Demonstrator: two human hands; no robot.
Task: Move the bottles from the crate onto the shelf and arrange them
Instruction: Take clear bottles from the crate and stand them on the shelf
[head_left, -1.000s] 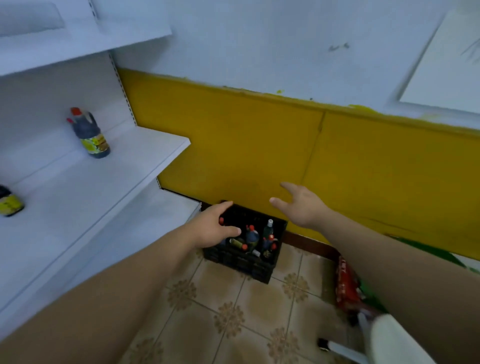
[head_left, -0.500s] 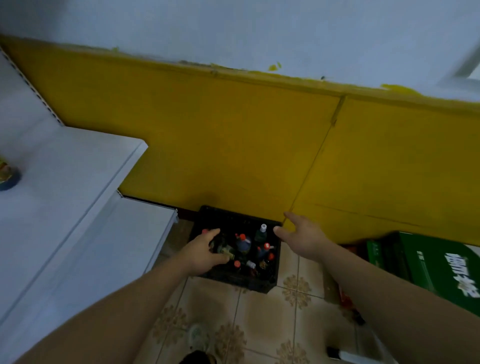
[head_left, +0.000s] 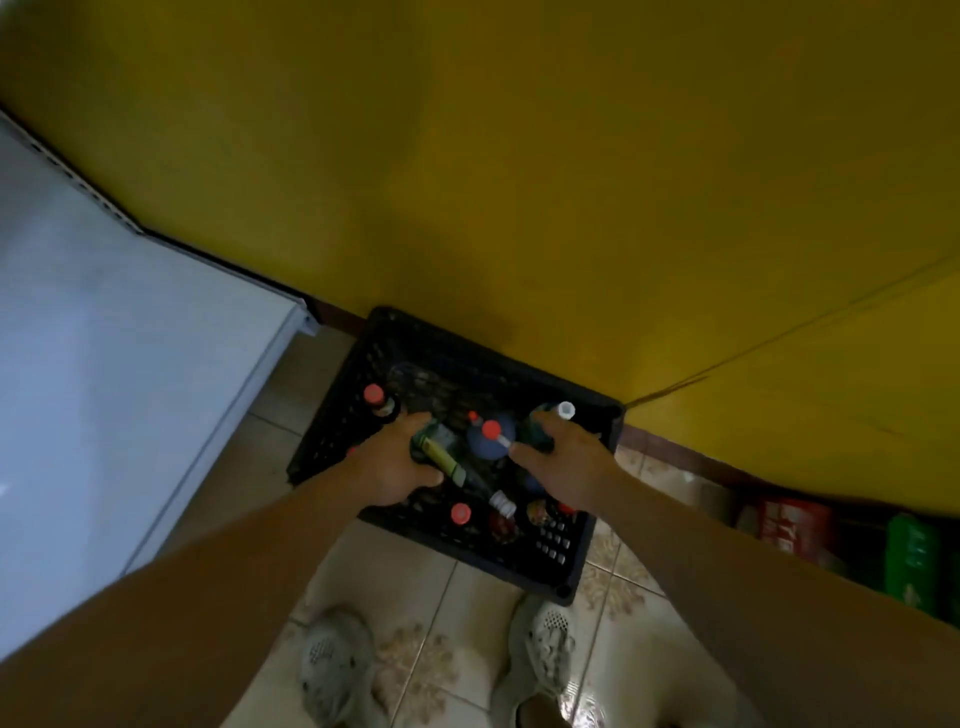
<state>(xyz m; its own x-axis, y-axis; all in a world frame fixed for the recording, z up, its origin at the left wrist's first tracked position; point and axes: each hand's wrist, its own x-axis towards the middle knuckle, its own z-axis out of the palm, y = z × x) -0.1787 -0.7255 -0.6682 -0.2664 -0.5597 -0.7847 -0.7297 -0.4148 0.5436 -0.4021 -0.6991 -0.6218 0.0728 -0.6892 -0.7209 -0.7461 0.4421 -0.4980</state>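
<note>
As the lying bottle (head_left: 441, 457), cap toward the person, is gripped crosswise by the left hand (head_left: 395, 470), the upright bottle (head_left: 540, 428) is clasped by the right hand (head_left: 569, 465).

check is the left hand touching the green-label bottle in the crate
Touching. Head view: left hand has fingers and thumb curled round the green-label bottle.

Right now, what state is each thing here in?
Left hand: grips yellow-labelled bottle, lying tilted in the crate.
Right hand: grips white-capped bottle, upright.
Crate: on the floor against the wall, bottles inside.
Red-capped bottle: upright in crate's far left corner, untouched.
</note>
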